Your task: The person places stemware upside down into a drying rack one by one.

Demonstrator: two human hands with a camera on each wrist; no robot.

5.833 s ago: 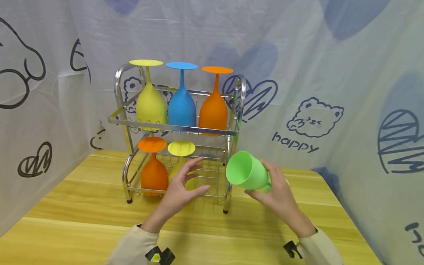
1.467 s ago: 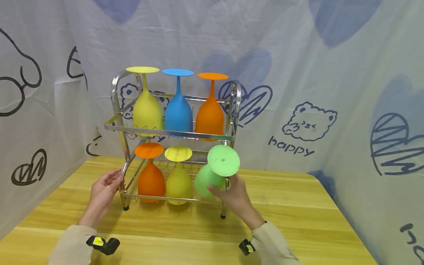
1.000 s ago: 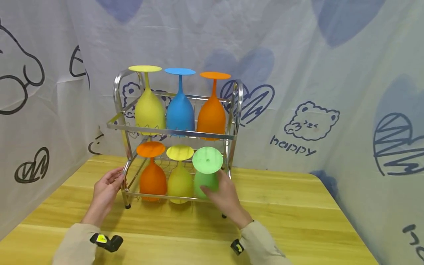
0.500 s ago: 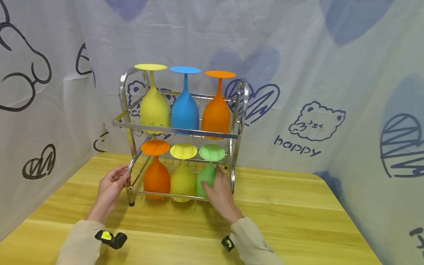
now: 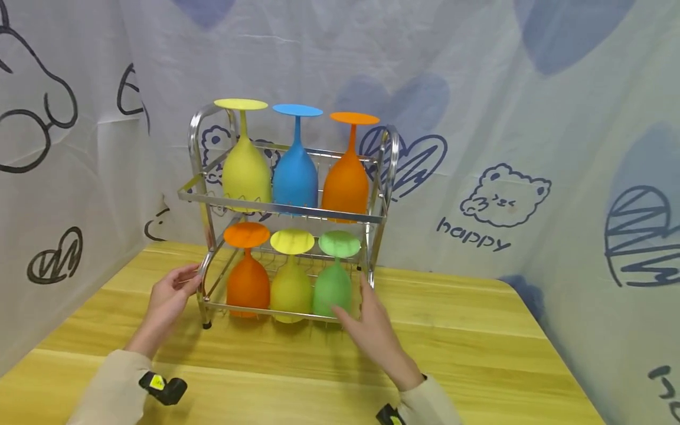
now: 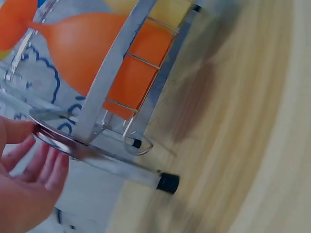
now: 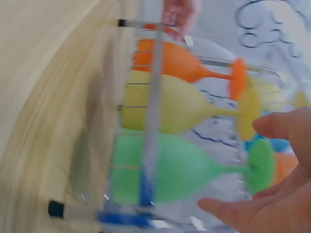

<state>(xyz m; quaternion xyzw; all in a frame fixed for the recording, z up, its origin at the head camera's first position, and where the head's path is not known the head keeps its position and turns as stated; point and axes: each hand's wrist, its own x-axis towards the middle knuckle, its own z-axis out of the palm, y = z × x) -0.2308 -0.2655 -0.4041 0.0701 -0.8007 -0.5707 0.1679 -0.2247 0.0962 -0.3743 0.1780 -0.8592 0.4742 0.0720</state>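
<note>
A two-tier metal rack point(image 5: 319, 212) holds upside-down plastic goblets. At the right of its lower shelf is the green goblet point(image 5: 332, 289), base up, beside a yellow goblet point(image 5: 290, 292) and an orange goblet point(image 5: 248, 286). My right hand point(image 5: 374, 330) is just right of the green goblet, thumb and fingers spread; the right wrist view shows a gap between this hand point(image 7: 272, 194) and the goblet's bowl. My left hand point(image 5: 167, 304) holds the rack's left side tube; in the left wrist view, its thumb and fingers point(image 6: 51, 167) pinch the curved metal.
The upper shelf carries a yellow goblet point(image 5: 246, 174), a blue goblet point(image 5: 295, 177) and an orange goblet point(image 5: 345, 186), all inverted. The rack stands on a wooden table point(image 5: 451, 330). A printed cloth point(image 5: 478, 118) hangs behind and along both sides.
The green goblet, earlier in my right hand, came down inverted onto the lower shelf. My right hand then let go and drew back slightly. My left hand moved to the rack's left side.
</note>
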